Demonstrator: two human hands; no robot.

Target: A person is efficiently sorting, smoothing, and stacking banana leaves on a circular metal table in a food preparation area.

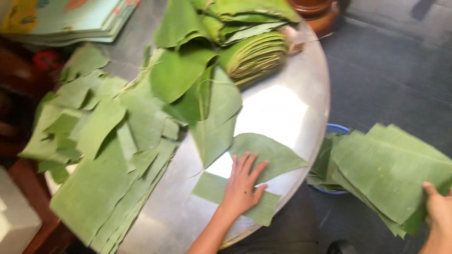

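1. Setting: home or small food-preparation area, indoors.
2. Evidence: round metal table (301, 94) heaped with cut banana leaves (108, 155); folded leaf bundle (254, 56); dark floor (391, 70); blue basin (336, 129) beside the table.

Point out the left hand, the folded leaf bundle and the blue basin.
left hand (242, 186): head view, back of the hand, flat on a leaf.
folded leaf bundle (254, 56): head view, its layered edge.
blue basin (338, 128): head view, its upper rim.
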